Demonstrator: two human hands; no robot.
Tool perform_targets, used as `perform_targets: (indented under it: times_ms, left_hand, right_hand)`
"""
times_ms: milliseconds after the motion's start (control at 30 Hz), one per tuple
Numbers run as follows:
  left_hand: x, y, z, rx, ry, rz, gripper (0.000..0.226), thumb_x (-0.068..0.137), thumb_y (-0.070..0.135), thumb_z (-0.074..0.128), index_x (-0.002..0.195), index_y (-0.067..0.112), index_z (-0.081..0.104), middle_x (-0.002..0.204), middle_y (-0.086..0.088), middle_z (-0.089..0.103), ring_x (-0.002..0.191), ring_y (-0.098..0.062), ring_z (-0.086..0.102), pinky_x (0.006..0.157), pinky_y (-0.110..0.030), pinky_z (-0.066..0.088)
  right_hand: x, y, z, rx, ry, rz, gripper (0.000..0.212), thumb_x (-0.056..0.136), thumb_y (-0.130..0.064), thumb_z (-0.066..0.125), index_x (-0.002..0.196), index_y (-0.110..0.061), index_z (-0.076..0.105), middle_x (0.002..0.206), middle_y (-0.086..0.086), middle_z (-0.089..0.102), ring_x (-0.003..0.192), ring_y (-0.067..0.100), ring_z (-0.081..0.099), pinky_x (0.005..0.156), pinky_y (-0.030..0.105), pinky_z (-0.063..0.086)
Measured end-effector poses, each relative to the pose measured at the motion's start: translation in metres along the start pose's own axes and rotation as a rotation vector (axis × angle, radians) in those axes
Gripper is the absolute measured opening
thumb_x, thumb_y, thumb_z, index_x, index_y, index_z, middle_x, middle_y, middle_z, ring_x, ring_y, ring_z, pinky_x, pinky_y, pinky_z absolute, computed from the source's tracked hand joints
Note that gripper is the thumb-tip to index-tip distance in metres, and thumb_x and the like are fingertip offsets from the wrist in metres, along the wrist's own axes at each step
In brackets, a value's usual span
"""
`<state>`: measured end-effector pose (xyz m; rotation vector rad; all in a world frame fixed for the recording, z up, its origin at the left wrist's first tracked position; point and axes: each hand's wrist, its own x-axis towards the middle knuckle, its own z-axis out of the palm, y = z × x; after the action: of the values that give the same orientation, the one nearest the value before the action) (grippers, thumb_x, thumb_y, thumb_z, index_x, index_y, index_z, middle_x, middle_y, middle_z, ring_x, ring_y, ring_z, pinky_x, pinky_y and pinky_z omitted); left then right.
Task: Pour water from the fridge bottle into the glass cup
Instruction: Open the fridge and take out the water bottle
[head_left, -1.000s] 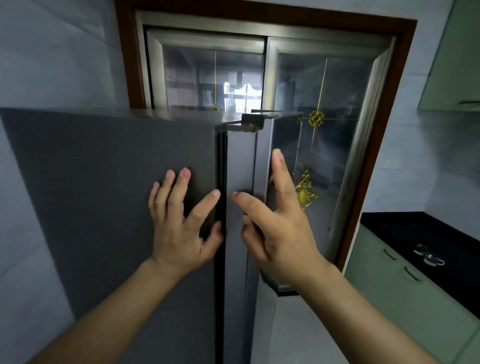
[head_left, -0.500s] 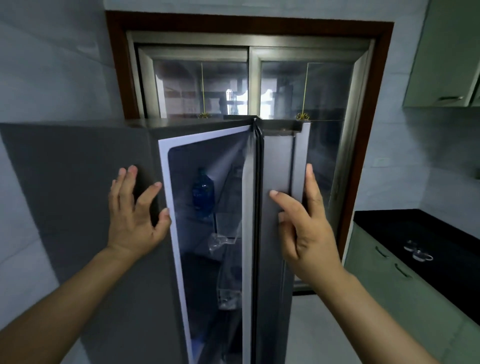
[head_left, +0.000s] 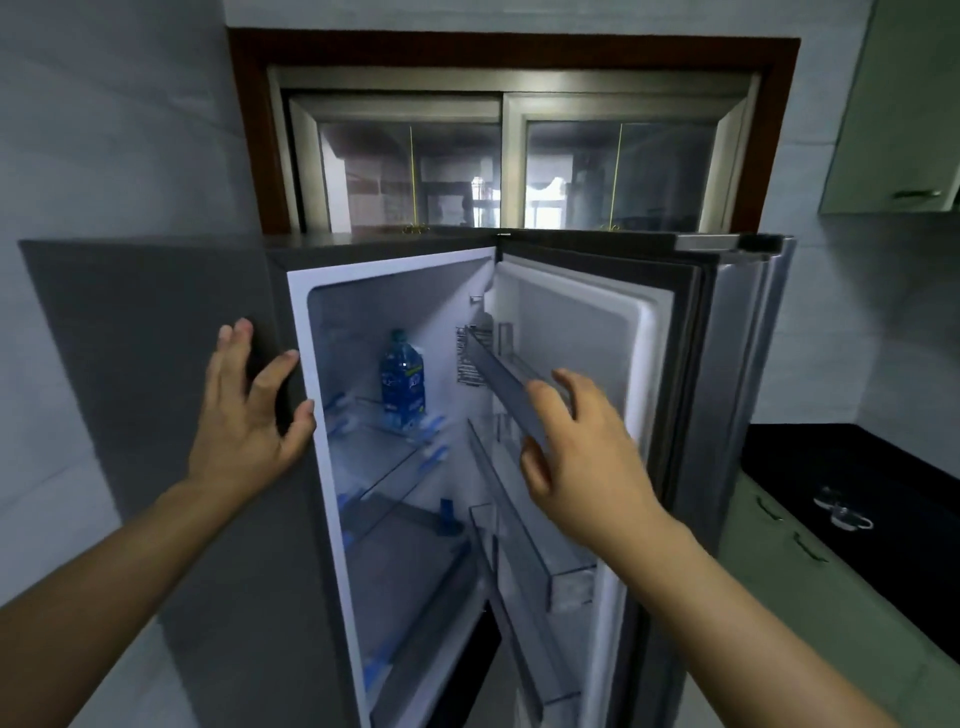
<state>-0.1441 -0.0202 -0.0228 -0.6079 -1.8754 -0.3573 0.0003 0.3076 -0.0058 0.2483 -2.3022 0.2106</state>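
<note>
The grey fridge (head_left: 156, 364) stands with its door (head_left: 727, 364) swung wide to the right. Inside, a blue water bottle (head_left: 401, 382) stands upright on the upper glass shelf. My left hand (head_left: 249, 415) rests flat on the fridge's left side at the front edge, fingers spread. My right hand (head_left: 576, 457) hovers open in front of the door's inner racks, holding nothing, to the right of the bottle. Glass cups (head_left: 844, 512) sit on the black counter far right.
Clear door racks (head_left: 514, 384) jut from the door's inner face beside my right hand. A black counter (head_left: 883, 467) tops green cabinets (head_left: 805, 623) at right. A window (head_left: 509, 176) in a brown frame sits above the fridge.
The fridge door has swung from nearly shut to wide open, showing the bottle and shelves. My right hand has left the door edge and now hovers inside the opening.
</note>
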Motion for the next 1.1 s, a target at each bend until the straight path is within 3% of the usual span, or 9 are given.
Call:
perform_targets:
  times_ms: [67,167,300,500,633,800,967,1033,1100]
  left_hand:
    - [0.000,-0.002,0.002,0.001,0.003,0.005,0.049,0.090,0.032,0.054,0.134,0.013,0.043,0.155,-0.035,0.024,0.147,-0.054,0.021,0.117,-0.064,0.026]
    - [-0.001,-0.006,0.006,-0.006,0.017,0.017,0.049,0.090,0.032,0.054,0.134,0.013,0.043,0.155,-0.035,0.025,0.147,-0.055,0.022,0.117,-0.064,0.027]
    - [-0.002,-0.012,0.013,-0.004,0.067,0.039,0.050,0.090,0.031,0.056,0.135,0.013,0.044,0.155,-0.033,0.027,0.147,-0.054,0.023,0.117,-0.062,0.026]
    - [-0.005,-0.018,0.024,-0.049,0.120,0.055,0.050,0.090,0.031,0.055,0.135,0.012,0.045,0.153,-0.036,0.031,0.147,-0.052,0.023,0.117,-0.064,0.024]
    - [-0.005,-0.020,0.026,-0.061,0.144,0.073,0.051,0.090,0.033,0.055,0.136,0.012,0.045,0.151,-0.036,0.032,0.150,-0.043,0.019,0.113,-0.066,0.027]
    - [-0.004,-0.018,0.023,-0.053,0.161,0.069,0.053,0.089,0.033,0.057,0.136,0.014,0.045,0.150,-0.035,0.032,0.149,-0.044,0.022,0.118,-0.058,0.023]
    - [-0.002,-0.015,0.015,-0.007,0.114,0.053,0.053,0.086,0.033,0.059,0.132,0.010,0.047,0.149,-0.036,0.031,0.145,-0.052,0.025,0.121,-0.056,0.022]
    - [0.001,-0.005,0.011,0.004,0.100,0.033,0.052,0.085,0.034,0.060,0.128,0.007,0.050,0.151,-0.033,0.030,0.144,-0.055,0.026,0.120,-0.059,0.024]
    - [-0.002,-0.006,0.010,0.050,0.056,-0.081,0.057,0.084,0.039,0.060,0.127,0.001,0.056,0.152,-0.031,0.031,0.141,-0.056,0.030,0.124,-0.052,0.021]
  right_hand:
    - [0.016,0.000,0.008,-0.184,-0.197,0.101,0.049,0.089,-0.031,0.059,0.132,-0.011,0.046,0.125,0.019,0.054,0.108,0.041,0.058,0.082,0.042,0.046]
    - [0.036,0.009,0.011,-0.363,-0.313,0.193,0.038,0.091,-0.028,0.053,0.123,-0.009,0.046,0.115,0.014,0.062,0.097,0.037,0.067,0.066,0.037,0.037]
    - [0.048,0.033,0.007,-0.495,-0.387,0.229,0.027,0.088,-0.018,0.052,0.114,-0.011,0.047,0.106,0.009,0.070,0.091,0.034,0.069,0.063,0.033,0.037]
    - [0.053,0.055,0.004,-0.562,-0.473,0.315,0.028,0.090,-0.024,0.052,0.116,-0.017,0.042,0.095,0.005,0.066,0.080,0.030,0.065,0.061,0.034,0.045]
    - [0.071,0.059,0.022,-0.499,-0.431,0.332,0.030,0.091,-0.026,0.054,0.117,-0.017,0.042,0.099,0.008,0.062,0.084,0.033,0.064,0.065,0.038,0.049]
    - [0.097,0.069,0.065,-0.532,-0.375,0.150,0.046,0.094,-0.041,0.057,0.129,-0.018,0.038,0.107,0.012,0.060,0.086,0.033,0.065,0.060,0.038,0.049]
    - [0.115,0.092,0.094,-0.575,-0.297,0.123,0.021,0.097,-0.030,0.048,0.111,-0.014,0.045,0.080,0.004,0.058,0.065,0.028,0.062,0.051,0.031,0.043]
    - [0.119,0.108,0.097,-0.551,-0.299,0.140,0.021,0.096,-0.032,0.048,0.107,-0.015,0.043,0.074,0.002,0.052,0.064,0.029,0.063,0.053,0.031,0.044]
    - [0.118,0.128,0.094,-0.551,-0.286,0.114,0.025,0.095,-0.037,0.049,0.107,-0.017,0.042,0.076,0.001,0.058,0.065,0.028,0.064,0.053,0.030,0.042]
